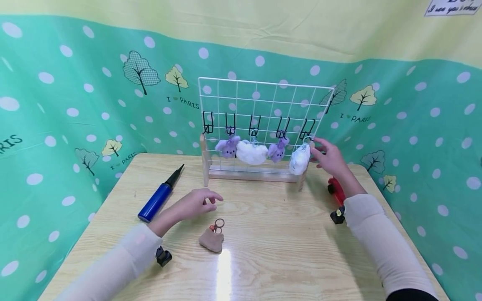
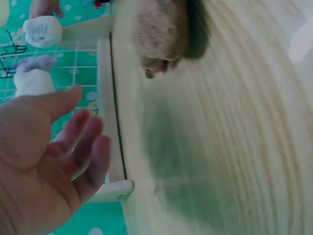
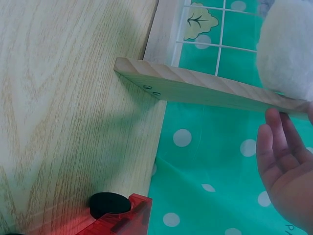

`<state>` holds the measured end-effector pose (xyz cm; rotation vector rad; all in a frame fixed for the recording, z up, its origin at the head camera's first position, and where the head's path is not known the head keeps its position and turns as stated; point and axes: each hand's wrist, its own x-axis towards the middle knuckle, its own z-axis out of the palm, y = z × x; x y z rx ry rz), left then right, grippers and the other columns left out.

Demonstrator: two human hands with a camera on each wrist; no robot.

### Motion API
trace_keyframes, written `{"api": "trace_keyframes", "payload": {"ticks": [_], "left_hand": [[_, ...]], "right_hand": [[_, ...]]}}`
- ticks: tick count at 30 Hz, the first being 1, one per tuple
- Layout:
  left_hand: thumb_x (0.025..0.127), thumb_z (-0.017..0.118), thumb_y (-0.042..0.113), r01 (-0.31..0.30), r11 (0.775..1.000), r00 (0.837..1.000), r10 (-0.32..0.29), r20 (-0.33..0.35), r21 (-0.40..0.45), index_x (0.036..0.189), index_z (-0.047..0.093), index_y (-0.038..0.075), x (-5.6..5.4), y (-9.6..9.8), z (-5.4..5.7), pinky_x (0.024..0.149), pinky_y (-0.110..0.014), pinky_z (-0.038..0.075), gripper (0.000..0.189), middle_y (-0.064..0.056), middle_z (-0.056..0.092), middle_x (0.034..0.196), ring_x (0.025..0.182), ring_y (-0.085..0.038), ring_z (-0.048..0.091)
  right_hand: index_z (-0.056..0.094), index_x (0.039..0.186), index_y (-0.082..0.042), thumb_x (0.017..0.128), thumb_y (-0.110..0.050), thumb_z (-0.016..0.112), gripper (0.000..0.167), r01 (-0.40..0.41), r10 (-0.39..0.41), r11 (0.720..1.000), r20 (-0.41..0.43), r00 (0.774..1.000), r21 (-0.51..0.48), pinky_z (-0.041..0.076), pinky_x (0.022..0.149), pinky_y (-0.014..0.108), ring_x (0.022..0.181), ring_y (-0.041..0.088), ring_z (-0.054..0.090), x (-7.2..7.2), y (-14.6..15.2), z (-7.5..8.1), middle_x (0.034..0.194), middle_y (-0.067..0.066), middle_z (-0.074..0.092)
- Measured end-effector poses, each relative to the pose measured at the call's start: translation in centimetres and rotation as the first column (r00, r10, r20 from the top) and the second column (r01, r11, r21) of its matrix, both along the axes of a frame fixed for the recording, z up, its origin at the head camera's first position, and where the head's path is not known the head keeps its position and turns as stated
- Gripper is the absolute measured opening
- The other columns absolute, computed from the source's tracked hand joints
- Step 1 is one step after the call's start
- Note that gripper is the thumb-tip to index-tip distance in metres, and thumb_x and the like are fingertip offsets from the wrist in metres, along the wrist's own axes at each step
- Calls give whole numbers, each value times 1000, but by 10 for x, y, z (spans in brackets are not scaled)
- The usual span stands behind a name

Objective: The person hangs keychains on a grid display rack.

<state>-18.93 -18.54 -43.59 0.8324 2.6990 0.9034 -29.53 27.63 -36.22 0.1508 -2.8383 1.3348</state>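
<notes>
My right hand [image 1: 329, 158] is at the right end of a white wire grid rack [image 1: 263, 100], beside a white fluffy pendant [image 1: 300, 159] on the rightmost black hook. Its fingertips are right at the rack's wooden upright [image 3: 215, 85] in the right wrist view, the fingers loosely extended. Low over the table, my left hand [image 1: 196, 203] has relaxed fingers and holds nothing. Nearest to it lies a brown plush keychain [image 1: 211, 240] with a metal ring. Two purple plush pendants [image 1: 227, 147] and another white fluffy one [image 1: 251, 153] hang from the middle hooks.
A blue hand pump [image 1: 156, 202] with a black nozzle lies at the left of the wooden table [image 1: 271, 251]. Under my right forearm is a red toy [image 1: 337, 190] with black wheels. The leftmost hook [image 1: 208, 125] carries no pendant. Green dotted cloth surrounds the table.
</notes>
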Motion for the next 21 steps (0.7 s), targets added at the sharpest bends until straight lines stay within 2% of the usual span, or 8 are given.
{"api": "trace_keyframes", "payload": {"ticks": [3, 7, 13, 17, 21], "left_hand": [[95, 70, 10, 100, 994, 995, -100, 13, -37, 124, 72, 11, 2, -1, -8, 78, -25, 56, 28, -7, 71, 107, 93, -13, 64], [95, 68, 7, 181, 982, 983, -179, 46, -60, 125, 72, 11, 3, 0, -14, 86, -30, 58, 30, -7, 69, 108, 98, -18, 64], [94, 66, 3, 217, 972, 974, -209, 92, -89, 128, 71, 15, 0, 2, -18, 88, -30, 57, 36, -3, 67, 107, 99, -15, 62], [96, 67, 6, 246, 963, 967, -236, 100, -111, 129, 71, 16, -2, 4, -20, 83, -25, 54, 35, -1, 66, 105, 95, -10, 59], [95, 67, 3, 249, 962, 966, -238, 100, -112, 127, 73, 17, -1, 5, -22, 78, -21, 51, 35, 1, 65, 101, 88, -5, 54]], "right_hand": [[28, 161, -32, 104, -47, 52, 64, -6, 6, 1000, -8, 1000, -2, 64, 82, 37, 116, 43, 66, 0, -1, 0, 152, 20, 49], [28, 161, -32, 104, -47, 52, 64, -3, 3, 1000, -4, 1000, -6, 64, 83, 37, 116, 42, 67, 0, 0, 1, 152, 20, 49], [28, 161, -30, 105, -46, 52, 64, -5, 5, 1000, -10, 1000, -13, 64, 83, 37, 118, 45, 65, 0, 1, 2, 152, 22, 48], [28, 161, -30, 105, -44, 53, 63, 2, -2, 1000, 3, 1000, -14, 64, 83, 37, 118, 44, 65, 0, 2, 1, 152, 21, 48], [28, 161, -30, 105, -45, 53, 63, 2, -1, 1000, 11, 1000, -22, 64, 83, 37, 119, 45, 65, -1, 0, 0, 152, 22, 48]]}}
